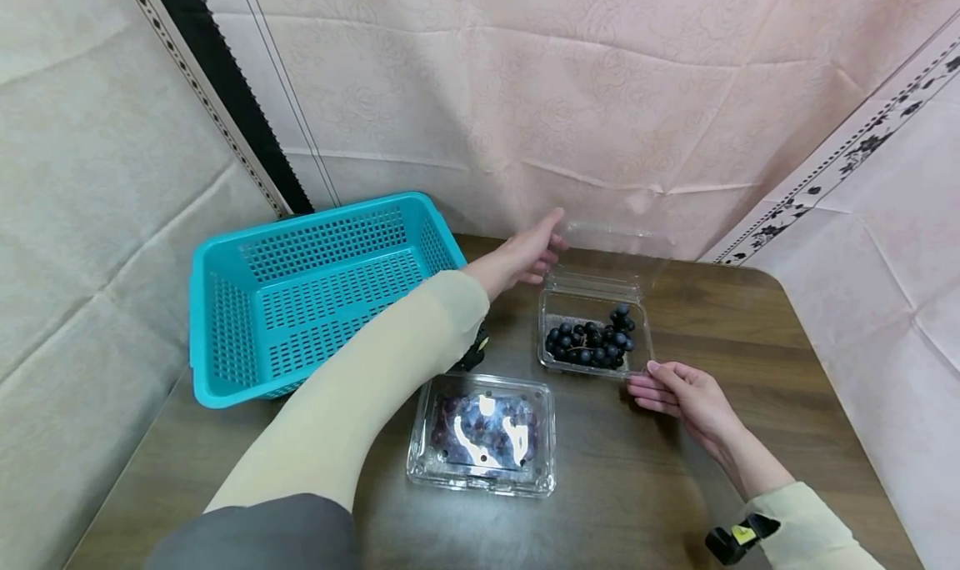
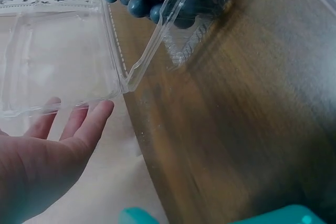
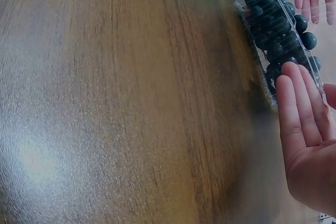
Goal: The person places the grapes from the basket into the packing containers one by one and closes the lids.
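Observation:
A clear plastic clamshell box (image 1: 542,330) holding dark grapes (image 1: 592,343) stands on the table with its transparent lid (image 1: 618,249) raised at the back. My left hand (image 1: 528,249) reaches to the lid's left edge; in the left wrist view its extended fingers (image 2: 92,124) touch that edge. At the box's front right corner is my right hand (image 1: 686,399), thumb at the rim and straight fingers (image 3: 294,108) along the outer wall, pinching the corner. Nearer me lies a second clamshell box (image 1: 483,437), closed, with dark fruit under its glossy lid.
A turquoise perforated basket (image 1: 225,320) stands at the left, partly behind my left sleeve (image 1: 360,387). Pale patterned cloth (image 1: 525,95) hangs at the back and sides of the brown wooden table (image 1: 615,487). The left wrist's black device is mostly hidden under that forearm.

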The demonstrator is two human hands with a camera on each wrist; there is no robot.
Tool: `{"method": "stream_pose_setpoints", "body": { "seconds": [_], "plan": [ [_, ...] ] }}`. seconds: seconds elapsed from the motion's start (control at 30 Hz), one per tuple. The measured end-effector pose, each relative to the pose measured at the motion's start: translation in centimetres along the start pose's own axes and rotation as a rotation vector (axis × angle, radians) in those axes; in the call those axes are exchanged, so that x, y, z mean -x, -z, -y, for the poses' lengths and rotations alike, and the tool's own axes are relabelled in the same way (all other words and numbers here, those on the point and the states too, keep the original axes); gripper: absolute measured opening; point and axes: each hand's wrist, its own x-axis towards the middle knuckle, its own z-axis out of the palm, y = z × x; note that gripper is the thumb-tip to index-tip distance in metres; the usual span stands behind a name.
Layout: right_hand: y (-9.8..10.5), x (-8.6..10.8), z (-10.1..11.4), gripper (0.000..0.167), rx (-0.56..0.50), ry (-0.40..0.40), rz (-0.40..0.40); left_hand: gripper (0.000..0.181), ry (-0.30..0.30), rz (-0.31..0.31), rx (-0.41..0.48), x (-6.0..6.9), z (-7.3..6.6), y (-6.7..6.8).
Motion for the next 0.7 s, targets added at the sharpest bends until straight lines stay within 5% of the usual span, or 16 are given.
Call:
{"method": "stream_pose_setpoints", "body": {
  "seconds": [0.27,0.7],
  "plan": [
    [0.1,0.0,-0.1,0.022,-0.014,-0.004,0.008,0.067,-0.016,0.024,-0.127,0.5,-0.3,0.0],
    [0.3,0.1,0.1,0.025,-0.020,-0.002,0.039,0.072,-0.121,0.120,-0.489,2.0,-0.2,0.2]
  ]
}}
